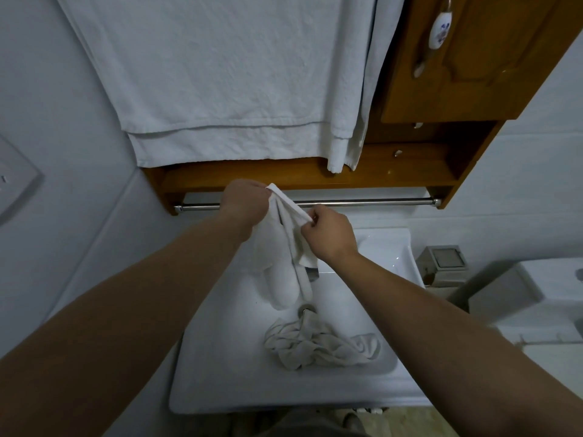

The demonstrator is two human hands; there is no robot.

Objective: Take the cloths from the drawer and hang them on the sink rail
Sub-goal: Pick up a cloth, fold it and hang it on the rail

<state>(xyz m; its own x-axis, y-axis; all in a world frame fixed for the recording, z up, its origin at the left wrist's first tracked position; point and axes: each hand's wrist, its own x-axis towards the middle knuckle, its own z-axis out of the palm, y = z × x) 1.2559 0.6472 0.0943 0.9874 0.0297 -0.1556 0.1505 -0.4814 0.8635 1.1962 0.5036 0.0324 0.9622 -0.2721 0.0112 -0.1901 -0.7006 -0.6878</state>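
Head view: left hand (243,201) pinching one top corner of a white cloth (277,257), right hand (329,231) gripping the opposite edge, apparently to spread it flat before draping over the steel rail (362,202) just behind. Soft, thin terry, folded on itself, hanging limp over the glossy white sink (220,373). Second cloth (318,345) crumpled in the basin, wrinkled and greyer, waiting its turn. Large towels (220,74) hanging above.

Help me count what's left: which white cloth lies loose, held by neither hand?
The crumpled cloth in the sink basin. The other cloth is pinched by both hands near the rail.
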